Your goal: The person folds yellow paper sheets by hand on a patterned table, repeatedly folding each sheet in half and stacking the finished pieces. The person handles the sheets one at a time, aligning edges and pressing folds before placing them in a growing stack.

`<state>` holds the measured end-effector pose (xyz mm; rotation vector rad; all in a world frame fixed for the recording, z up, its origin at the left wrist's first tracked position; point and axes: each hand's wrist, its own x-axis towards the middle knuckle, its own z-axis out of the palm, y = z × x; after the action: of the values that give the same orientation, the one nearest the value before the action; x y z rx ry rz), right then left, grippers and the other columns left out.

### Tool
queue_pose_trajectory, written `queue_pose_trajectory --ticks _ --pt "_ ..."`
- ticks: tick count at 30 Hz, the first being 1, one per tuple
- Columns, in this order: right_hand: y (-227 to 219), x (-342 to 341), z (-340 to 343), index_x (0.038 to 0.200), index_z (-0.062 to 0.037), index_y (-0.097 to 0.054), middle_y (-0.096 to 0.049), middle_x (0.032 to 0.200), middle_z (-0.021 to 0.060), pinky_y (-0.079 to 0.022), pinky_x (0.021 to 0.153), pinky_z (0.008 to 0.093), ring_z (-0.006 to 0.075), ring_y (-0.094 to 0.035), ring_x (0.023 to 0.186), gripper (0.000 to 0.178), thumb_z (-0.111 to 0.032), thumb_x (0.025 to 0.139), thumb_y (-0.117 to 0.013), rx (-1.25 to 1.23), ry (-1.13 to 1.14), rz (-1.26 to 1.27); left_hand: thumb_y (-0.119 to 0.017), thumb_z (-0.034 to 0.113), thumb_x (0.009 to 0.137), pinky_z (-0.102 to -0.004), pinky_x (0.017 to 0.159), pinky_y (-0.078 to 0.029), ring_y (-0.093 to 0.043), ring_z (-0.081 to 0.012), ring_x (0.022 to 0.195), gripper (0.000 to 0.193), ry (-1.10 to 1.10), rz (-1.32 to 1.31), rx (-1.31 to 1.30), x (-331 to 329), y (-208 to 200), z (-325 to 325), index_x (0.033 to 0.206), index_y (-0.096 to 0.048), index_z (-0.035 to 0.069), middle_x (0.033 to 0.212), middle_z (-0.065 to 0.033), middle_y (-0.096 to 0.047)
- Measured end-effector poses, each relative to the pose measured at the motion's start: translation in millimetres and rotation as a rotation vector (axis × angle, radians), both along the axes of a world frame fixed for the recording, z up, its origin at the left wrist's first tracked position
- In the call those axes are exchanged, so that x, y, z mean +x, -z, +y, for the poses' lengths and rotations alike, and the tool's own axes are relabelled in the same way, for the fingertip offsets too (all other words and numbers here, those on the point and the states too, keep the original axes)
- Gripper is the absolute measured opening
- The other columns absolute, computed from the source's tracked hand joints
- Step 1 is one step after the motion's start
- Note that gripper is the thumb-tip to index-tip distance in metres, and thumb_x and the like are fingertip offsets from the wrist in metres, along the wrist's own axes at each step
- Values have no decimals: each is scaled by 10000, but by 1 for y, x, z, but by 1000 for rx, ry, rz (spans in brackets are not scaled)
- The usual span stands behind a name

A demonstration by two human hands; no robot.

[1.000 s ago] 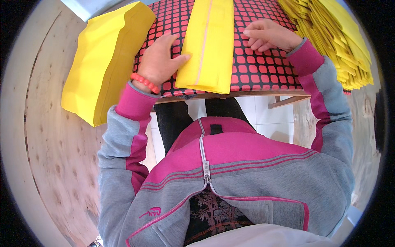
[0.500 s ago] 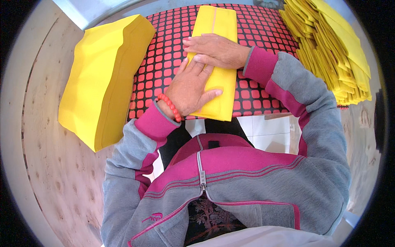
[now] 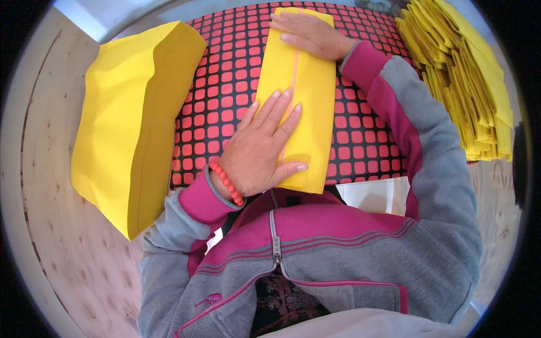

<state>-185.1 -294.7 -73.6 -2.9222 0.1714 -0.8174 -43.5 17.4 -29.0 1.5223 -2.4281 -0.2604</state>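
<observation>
A long yellow folded fabric piece, with a thin pinkish line along its length, lies in front of me on a table with a red-and-black checked cover. My left hand, a red bead bracelet at its wrist, rests flat on the near part with fingers spread. Across the far end lies my right hand, palm down and fingers stretched out. Neither hand grips anything; both press on the fabric from above.
On the left a yellow fabric piece stands partly opened, its side panel facing the table. A tall stack of folded yellow fabric pieces sits at the far right. The checked cover ends close to my body.
My hands have come apart: the right has slid to the far end of the fabric, the left has moved nearer me. In the view, the fabric and table edge sit lower.
</observation>
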Motion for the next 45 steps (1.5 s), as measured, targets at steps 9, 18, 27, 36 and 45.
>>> queue_pose_trajectory --ticks 9,18,27,36,45 --pt "8 -2 -47 1545 -34 -429 -374 1621 208 -198 1253 454 350 -292 1530 594 -423 1103 -345 72 136 184 -617 606 902 -558 1245 -145 -216 -402 1556 952 -48 -11 74 11 0 40 1621 -286 77 1679 -215 -228" --pt "1 3 -40 1536 -70 -458 -443 1573 215 -265 1227 445 359 -377 1479 604 -461 1079 -393 94 211 190 -569 511 1001 -574 1234 -186 -276 -422 1527 706 275 160 -298 61 -21 -46 1544 -437 81 1626 -210 -359" --pt "8 2 -49 1504 -64 -503 -470 1552 214 -277 1220 443 361 -405 1457 602 -476 1078 -397 166 170 148 -495 537 1024 -575 1224 -212 -261 -455 1517 787 191 -81 -164 1 20 -112 1572 -328 -3 1610 -309 -309" --pt "6 0 -49 1486 -47 -517 -490 1536 213 -297 1211 437 360 -427 1443 605 -475 1078 -392 140 119 105 -594 591 945 -587 1196 -263 -349 -384 1497 804 221 -10 -160 -25 8 7 1548 -423 87 1618 -192 -372" --pt "9 3 -51 1459 -31 -537 -538 1488 218 -348 1183 437 366 -481 1399 605 -475 1066 -414 122 161 64 -713 488 871 -575 1211 -256 -363 -342 1507 838 247 -9 16 -15 -12 71 1554 -422 100 1620 -160 -390"
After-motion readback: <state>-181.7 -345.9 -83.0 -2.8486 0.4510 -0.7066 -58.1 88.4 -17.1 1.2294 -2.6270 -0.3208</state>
